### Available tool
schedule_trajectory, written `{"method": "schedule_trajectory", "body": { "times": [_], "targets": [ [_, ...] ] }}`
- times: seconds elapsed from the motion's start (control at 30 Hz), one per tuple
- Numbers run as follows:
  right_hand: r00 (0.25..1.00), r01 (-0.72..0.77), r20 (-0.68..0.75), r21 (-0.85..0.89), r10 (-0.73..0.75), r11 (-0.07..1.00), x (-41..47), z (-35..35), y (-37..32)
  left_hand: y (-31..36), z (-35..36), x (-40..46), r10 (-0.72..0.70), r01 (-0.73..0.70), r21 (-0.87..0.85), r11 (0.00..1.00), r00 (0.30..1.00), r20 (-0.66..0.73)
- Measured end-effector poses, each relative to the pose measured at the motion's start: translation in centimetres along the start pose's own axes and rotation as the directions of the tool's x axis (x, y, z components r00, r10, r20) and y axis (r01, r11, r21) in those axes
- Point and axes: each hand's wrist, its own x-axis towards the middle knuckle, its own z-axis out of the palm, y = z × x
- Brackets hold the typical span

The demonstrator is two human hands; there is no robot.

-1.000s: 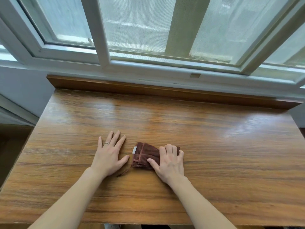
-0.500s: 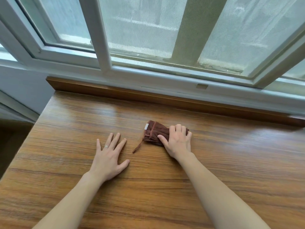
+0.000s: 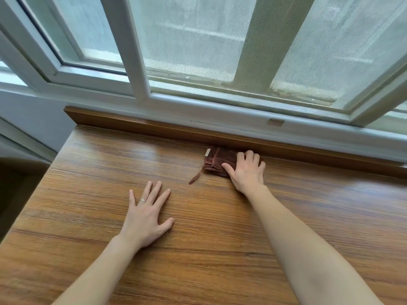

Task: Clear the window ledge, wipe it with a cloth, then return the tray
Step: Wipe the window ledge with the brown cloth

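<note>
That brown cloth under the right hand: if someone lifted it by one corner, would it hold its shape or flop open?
The cloth would probably flop: it lies folded in soft layers, and a loose strap trails limply from it. It looks light. Under the right hand it likely slides easily, as the ledge looks smooth and glossy.

The right hand [image 3: 247, 170] lies on a folded brown cloth [image 3: 217, 160], fingers slightly bent, pressing it down at the back edge of the wooden ledge [image 3: 220, 249], where the cloth touches the raised wooden strip [image 3: 154, 126] below the white window frame [image 3: 136, 51]. The left hand [image 3: 146, 214] rests flat with fingers spread, nearer the front, a ring [image 3: 142, 200] on one finger.
</note>
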Motion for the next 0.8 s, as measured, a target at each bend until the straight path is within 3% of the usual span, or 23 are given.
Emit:
{"method": "schedule_trajectory", "body": {
  "times": [0.4, 0.8],
  "targets": [
    [1.0, -0.016, -0.013, 0.036, 0.017, 0.999, -1.6, 0.2, -0.2, 0.6, -1.1, 0.2, -0.027, 0.028, -0.012, 1.0, 0.995, 0.097],
    [0.996, -0.021, -0.084, 0.069, 0.027, 0.997, -9.9, 2.1, -1.0, 1.7, 0.4, -1.1, 0.102, -0.102, 0.0, 0.995, 0.995, 0.001]
  ]
}}
